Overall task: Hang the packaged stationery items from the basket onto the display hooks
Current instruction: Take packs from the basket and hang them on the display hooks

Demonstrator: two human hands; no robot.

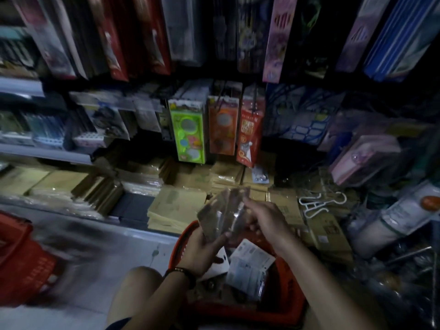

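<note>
Head view: free one packet before reaching up

Hanging packs (222, 129) fill the display above and beyond both grips; the hooks themselves are lost in blur. Directly beneath the grips sits the red basket (289, 296), with white carded packets (250, 263) lying in it. Between the grips, a fan of clear packets (220, 211) is held over the basket. The left grip (204, 250) clasps the fan's lower end; the right grip (263, 216) pinches its right edge. The best move now looks to be peeling one packet free with the right, finding its hang-hole, and clamping the rest low in the left so none slide out.
</note>
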